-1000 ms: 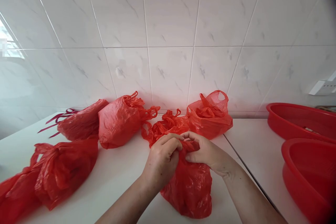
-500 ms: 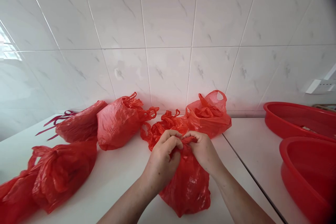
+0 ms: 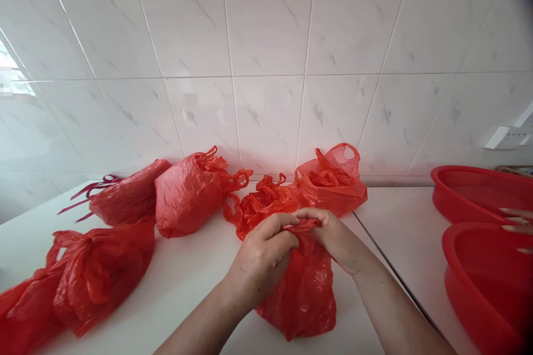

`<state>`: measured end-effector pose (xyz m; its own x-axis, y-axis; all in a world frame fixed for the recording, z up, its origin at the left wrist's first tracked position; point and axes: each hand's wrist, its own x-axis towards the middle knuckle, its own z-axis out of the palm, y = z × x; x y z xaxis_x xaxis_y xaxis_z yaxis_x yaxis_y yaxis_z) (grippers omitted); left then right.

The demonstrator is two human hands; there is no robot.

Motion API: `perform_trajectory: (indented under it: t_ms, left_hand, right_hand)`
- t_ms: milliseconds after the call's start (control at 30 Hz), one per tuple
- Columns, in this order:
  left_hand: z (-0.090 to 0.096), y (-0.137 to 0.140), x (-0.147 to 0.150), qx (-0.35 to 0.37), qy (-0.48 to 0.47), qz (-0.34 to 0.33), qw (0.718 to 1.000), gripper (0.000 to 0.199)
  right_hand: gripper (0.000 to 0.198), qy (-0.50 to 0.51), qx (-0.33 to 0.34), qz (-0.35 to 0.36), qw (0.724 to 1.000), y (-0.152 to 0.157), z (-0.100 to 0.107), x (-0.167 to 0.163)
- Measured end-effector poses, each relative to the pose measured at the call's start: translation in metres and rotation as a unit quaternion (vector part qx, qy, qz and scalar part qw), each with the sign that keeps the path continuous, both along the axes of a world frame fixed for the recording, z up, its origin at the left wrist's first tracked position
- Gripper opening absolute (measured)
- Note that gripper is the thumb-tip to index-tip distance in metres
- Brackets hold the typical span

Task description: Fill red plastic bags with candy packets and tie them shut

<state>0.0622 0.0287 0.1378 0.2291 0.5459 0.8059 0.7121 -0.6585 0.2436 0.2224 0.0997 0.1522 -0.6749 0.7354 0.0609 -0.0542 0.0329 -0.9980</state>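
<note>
A filled red plastic bag (image 3: 306,294) rests on the white table in front of me, its gathered top between my two hands. My left hand (image 3: 266,260) pinches the left side of the bunched neck with curled fingers. From the right, my right hand (image 3: 331,236) grips the same neck, thumb and fingers closed on the plastic. The fingertips of both hands nearly meet, and part of the neck is hidden behind them. What the bag holds cannot be made out. Just behind my hands lies a crumpled red bag (image 3: 266,199) with looped handles.
A red bag with open handles (image 3: 333,183) stands against the tiled wall. More red bags (image 3: 189,194) lie to the left, one near the front (image 3: 97,277). At right sit two red plastic basins (image 3: 462,244), with another person's fingers (image 3: 518,224) at their rims.
My hands have shifted slightly right and down with the bag's neck. At the right, another person's fingers have appeared and the rear basin has moved a little right.
</note>
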Motion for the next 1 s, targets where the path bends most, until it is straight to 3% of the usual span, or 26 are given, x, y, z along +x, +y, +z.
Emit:
perform_trajectory:
  t_ms: [133, 300, 467, 567, 700, 867, 1000]
  left_hand:
    - [-0.004, 0.001, -0.003, 0.008, 0.024, 0.006, 1.0, 0.026]
    - [-0.007, 0.001, -0.003, 0.017, 0.041, 0.018, 0.999, 0.024]
    - [-0.002, 0.001, -0.005, 0.015, 0.035, 0.036, 0.999, 0.024]
    - [0.004, -0.004, -0.009, 0.029, 0.045, 0.053, 0.997, 0.023]
    - [0.018, -0.032, -0.018, 0.022, 0.104, 0.016, 0.994, 0.021]
    - [0.032, -0.075, -0.022, -0.111, 0.18, -0.134, 0.968, 0.017]
    - [0.037, -0.092, -0.02, -0.188, 0.129, -0.207, 0.951, 0.011]
  right_hand:
    - [0.015, -0.045, 0.071, -0.048, 0.995, 0.002, -0.004, -0.004]
    - [0.027, 0.001, -0.028, 0.01, 1.0, 0.004, -0.004, 0.004]
    - [0.039, 0.088, -0.11, 0.079, 0.987, 0.006, -0.005, 0.009]
    - [0.032, 0.121, -0.112, -0.01, 0.986, 0.012, -0.012, 0.003]
    - [0.036, 0.029, -0.021, -0.191, 0.981, 0.033, -0.033, -0.004]
    - [0.026, -0.057, 0.063, -0.271, 0.959, 0.063, -0.07, -0.003]
    - [0.02, -0.12, 0.121, -0.287, 0.943, 0.07, -0.083, -0.003]
